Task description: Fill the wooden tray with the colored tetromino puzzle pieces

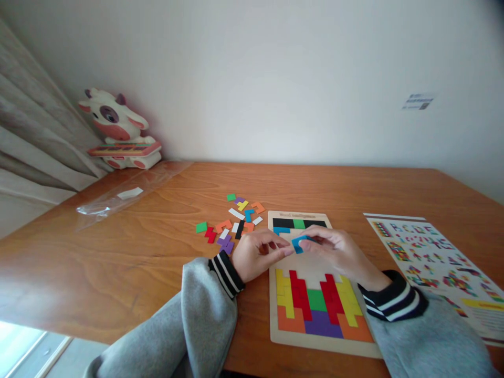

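Observation:
A small blue puzzle piece (299, 244) is held above the upper part of a wooden puzzle board (277, 336). My right hand (338, 252) pinches it between thumb and fingers, which hide its right side. My left hand (262, 253) has thumb and forefinger drawn together at the piece's left edge, appearing to touch it. Colored pieces fill the board's near end: yellow, red, green, orange and a purple piece (323, 324). At its far end lie black pieces, a green piece (298, 224) and a blue piece (281, 231). My hands cover part of the board's bare middle.
Loose pieces, including a red one (210, 234) and a black one (239, 229), lie scattered left of the board. A printed pattern sheet (425, 247) lies at right. A clear plastic bag (106, 202) and a cow-shaped toy keyboard (122, 134) are at far left.

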Motion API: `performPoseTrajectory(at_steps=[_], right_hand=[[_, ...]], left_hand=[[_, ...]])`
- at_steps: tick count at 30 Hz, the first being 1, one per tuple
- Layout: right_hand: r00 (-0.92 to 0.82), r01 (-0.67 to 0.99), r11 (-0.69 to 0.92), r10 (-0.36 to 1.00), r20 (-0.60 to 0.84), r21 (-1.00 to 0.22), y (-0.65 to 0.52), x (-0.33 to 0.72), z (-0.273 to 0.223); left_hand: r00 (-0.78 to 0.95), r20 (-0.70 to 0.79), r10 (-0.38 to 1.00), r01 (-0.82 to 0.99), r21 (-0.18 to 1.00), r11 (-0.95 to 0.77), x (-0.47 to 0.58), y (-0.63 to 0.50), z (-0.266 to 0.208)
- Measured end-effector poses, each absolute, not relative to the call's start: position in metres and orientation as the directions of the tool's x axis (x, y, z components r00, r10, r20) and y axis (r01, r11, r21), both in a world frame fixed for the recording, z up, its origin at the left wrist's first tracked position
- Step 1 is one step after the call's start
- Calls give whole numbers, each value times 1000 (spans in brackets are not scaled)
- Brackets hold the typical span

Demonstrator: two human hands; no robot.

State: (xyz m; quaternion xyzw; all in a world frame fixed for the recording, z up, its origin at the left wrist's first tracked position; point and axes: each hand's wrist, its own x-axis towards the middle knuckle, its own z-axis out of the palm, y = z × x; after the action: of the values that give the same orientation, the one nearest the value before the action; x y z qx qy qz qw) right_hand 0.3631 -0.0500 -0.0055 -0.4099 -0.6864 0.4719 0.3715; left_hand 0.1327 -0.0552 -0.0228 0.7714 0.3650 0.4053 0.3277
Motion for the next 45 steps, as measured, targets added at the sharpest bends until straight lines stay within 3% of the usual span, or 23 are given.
performPoseTrajectory(at_steps=[5,8,10,17,22,28,37,45], right_hand=[[-62,11,79,995,78,-997,-39,372,-13],[4,-147,30,1000,29,-989,-34,379,-15],[30,-163,19,999,14,-986,-31,384,-16],[124,67,61,990,69,-996,-26,393,-21],[199,-122,45,980,20,-991,-24,393,-21],[239,-318,-16,966,-96,-948,-21,395,-20],[247,-439,-14,959,-136,-899,-19,399,-17],[246,-424,-9,961,-125,-906,-21,395,-13]], left_hand=[[314,553,772,641,476,-602,105,-33,-24],[274,514,813,813,327,-481,79,-17,-27],[244,487,838,866,280,-415,64,-10,-29],[391,375,840,833,244,-497,63,-11,-34],[500,338,797,786,208,-582,68,-17,-29],[573,393,719,724,169,-669,55,-12,-25],[679,388,623,603,189,-775,50,-11,-25],[691,359,627,603,193,-774,48,-11,-28]])
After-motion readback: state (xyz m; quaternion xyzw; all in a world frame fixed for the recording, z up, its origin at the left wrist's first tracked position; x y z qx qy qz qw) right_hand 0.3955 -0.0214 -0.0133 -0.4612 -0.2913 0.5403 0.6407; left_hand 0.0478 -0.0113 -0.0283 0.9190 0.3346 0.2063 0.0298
